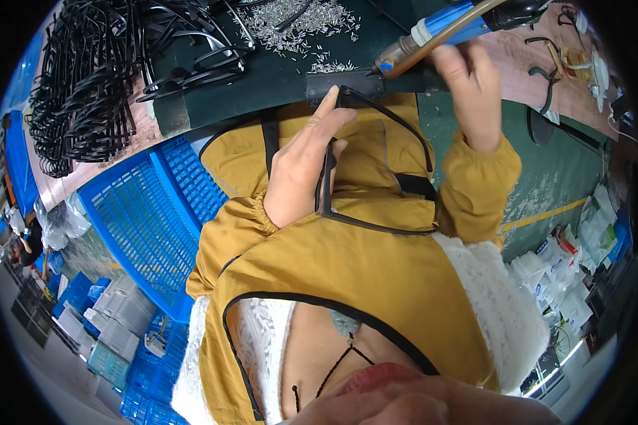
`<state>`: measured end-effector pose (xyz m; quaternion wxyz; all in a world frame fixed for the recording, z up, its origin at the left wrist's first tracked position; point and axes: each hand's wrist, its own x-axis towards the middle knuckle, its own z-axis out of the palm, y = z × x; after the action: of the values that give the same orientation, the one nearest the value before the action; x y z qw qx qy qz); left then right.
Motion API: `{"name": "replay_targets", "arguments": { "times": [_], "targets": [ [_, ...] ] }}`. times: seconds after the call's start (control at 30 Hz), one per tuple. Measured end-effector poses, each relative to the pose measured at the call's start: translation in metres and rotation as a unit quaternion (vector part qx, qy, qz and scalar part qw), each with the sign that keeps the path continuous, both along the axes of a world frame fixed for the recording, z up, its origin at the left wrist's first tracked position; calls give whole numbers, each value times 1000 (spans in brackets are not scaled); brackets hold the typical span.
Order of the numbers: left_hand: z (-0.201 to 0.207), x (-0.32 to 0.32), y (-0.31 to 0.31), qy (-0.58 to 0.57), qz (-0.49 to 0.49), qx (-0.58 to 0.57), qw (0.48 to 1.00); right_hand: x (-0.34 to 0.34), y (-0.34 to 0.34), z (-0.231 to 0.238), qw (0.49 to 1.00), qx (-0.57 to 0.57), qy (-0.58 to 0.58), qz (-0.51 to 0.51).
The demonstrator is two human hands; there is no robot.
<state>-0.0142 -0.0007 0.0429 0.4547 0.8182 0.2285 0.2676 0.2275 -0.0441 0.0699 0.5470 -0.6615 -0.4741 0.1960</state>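
Observation:
My left hand (301, 159) is closed on a black spectacle frame (386, 225), with fingers pointing up to a small dark metal block (322, 88) at the table's edge. One temple of the frame reaches the block; the rest hangs over my mustard apron. My right hand (471, 88) grips a blue powered screwdriver (457, 25) from below, partly hidden behind it. A brownish hose runs along the tool, and its tapered tip points left, just over the block's right end. Whether the tip touches the temple I cannot tell.
Small silvery screws (298, 25) lie heaped on the dark green mat (262, 88), some close behind the block. Black spectacle frames (85, 92) are piled at the left. A blue plastic basket (138, 212) stands below the table's left side. Wires and small tools (546, 78) lie right.

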Motion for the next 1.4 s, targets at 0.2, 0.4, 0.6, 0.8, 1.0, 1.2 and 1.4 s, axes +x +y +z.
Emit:
{"name": "replay_targets", "arguments": {
  "times": [0.2,0.4,0.6,0.8,1.0,1.2,1.4],
  "targets": [
    [0,4,-3,17,7,-25,1000,10,82,-34,854,328,380,135],
    [-3,3,1,6,16,-41,999,10,66,-28,813,200,476,269],
    [0,2,4,15,-5,-10,1000,-12,69,-29,839,191,457,225],
    [0,1,6,12,-6,-11,1000,-2,73,-29,814,268,470,212],
    [-12,1,8,-20,-11,12,1000,-15,74,-31,851,220,449,160],
    [-19,-1,11,-53,-10,7,998,-10,82,-30,813,226,482,235],
    [-7,-13,13,-7,7,27,1000,-6,56,-30,806,240,496,214]
  ]
}}
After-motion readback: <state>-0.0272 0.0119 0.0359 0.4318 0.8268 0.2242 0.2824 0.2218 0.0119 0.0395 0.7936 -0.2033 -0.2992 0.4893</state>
